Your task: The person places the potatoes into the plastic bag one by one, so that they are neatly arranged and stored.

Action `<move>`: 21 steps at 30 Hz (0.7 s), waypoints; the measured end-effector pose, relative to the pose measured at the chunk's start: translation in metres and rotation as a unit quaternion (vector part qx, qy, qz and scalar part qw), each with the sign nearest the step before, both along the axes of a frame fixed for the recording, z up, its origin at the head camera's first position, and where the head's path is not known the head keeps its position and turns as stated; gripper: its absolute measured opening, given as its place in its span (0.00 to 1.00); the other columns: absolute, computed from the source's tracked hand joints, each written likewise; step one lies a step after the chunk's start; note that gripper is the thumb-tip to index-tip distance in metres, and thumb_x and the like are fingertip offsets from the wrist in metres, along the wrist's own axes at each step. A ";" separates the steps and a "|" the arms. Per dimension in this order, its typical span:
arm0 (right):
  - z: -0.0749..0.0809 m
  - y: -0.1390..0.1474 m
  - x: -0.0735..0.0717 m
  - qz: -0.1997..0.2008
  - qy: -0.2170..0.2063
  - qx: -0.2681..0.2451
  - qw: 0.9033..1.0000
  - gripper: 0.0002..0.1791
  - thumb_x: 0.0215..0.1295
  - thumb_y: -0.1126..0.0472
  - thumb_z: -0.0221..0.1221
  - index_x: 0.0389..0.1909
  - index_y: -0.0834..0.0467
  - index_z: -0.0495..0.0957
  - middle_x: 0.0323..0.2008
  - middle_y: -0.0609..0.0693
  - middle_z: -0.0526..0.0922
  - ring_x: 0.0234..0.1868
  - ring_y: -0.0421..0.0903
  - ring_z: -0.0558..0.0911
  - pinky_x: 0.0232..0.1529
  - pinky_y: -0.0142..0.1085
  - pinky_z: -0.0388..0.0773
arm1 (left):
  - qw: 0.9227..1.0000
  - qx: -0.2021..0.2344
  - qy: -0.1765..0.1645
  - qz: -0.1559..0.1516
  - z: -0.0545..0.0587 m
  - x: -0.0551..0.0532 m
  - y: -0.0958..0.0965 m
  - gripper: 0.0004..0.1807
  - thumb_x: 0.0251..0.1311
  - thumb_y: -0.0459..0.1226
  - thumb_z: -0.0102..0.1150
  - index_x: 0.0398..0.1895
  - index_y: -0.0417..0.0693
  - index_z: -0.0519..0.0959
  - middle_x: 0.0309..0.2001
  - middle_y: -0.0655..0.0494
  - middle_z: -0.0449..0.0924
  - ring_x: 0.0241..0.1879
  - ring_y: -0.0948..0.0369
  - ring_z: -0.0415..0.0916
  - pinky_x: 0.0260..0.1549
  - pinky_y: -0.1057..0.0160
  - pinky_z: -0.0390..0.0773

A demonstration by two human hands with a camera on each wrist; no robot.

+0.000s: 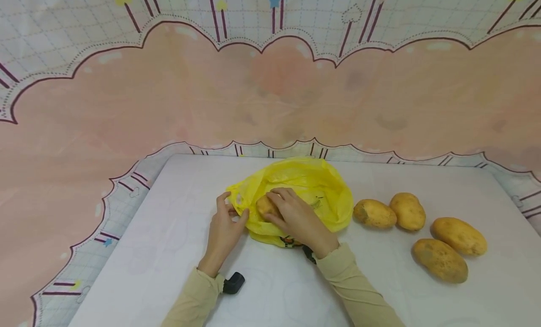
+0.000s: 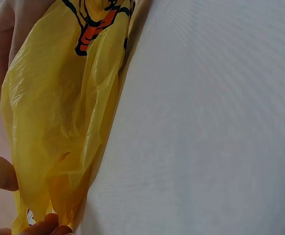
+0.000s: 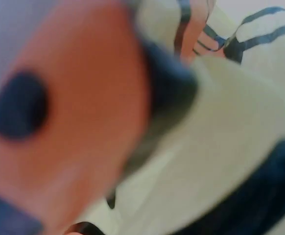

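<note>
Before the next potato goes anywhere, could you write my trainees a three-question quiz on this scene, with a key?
1. How many potatoes lie on the table outside the yellow bag?
2. True or false: the left-hand fingers touch the bag's right edge.
3. Where is the held potato, gripped by the right-hand fingers?
A) Within the bag's opening
B) On the table, right of the bag
C) In the left hand

Key:
1. Four.
2. False; they are at its left edge.
3. A.
</note>
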State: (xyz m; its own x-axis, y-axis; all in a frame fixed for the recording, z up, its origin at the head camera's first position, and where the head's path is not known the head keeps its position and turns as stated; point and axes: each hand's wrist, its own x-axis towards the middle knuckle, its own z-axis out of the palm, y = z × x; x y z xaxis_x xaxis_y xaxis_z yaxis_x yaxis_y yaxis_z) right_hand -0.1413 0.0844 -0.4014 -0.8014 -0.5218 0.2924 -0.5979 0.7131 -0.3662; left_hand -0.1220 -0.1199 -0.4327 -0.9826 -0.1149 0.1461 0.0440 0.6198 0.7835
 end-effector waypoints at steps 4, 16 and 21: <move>0.000 0.000 0.001 0.006 0.021 -0.003 1.000 0.26 0.68 0.49 0.61 0.59 0.61 0.76 0.58 0.54 0.77 0.62 0.50 0.74 0.63 0.42 0.72 | 1.000 0.004 -0.004 -0.002 -0.002 0.000 -0.001 0.38 0.63 0.41 0.63 0.71 0.41 0.54 0.47 0.41 0.83 0.46 0.49 0.82 0.44 0.50 0.80; 0.010 0.018 0.003 -0.005 0.044 0.021 0.999 0.23 0.67 0.55 0.64 0.58 0.61 0.76 0.57 0.56 0.77 0.60 0.53 0.75 0.62 0.46 0.73 | 1.000 0.005 0.002 -0.005 -0.002 -0.002 0.002 0.38 0.63 0.41 0.63 0.71 0.42 0.55 0.48 0.41 0.83 0.45 0.49 0.83 0.44 0.50 0.80; 0.013 0.024 0.006 -0.004 0.051 0.027 0.998 0.23 0.66 0.56 0.65 0.58 0.62 0.76 0.57 0.56 0.77 0.60 0.54 0.75 0.60 0.46 0.75 | 1.000 0.000 0.007 -0.002 -0.002 -0.001 0.000 0.38 0.63 0.40 0.63 0.71 0.42 0.55 0.47 0.42 0.83 0.44 0.49 0.83 0.43 0.51 0.80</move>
State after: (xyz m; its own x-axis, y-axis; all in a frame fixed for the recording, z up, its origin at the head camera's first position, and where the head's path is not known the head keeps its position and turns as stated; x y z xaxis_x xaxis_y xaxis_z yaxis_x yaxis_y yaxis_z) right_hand -0.1349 0.1085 -0.3881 -0.7727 -0.5331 0.3446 -0.6246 0.7351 -0.2636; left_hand -0.1232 -0.1196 -0.4347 -0.9810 -0.1110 0.1592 0.0571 0.6190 0.7833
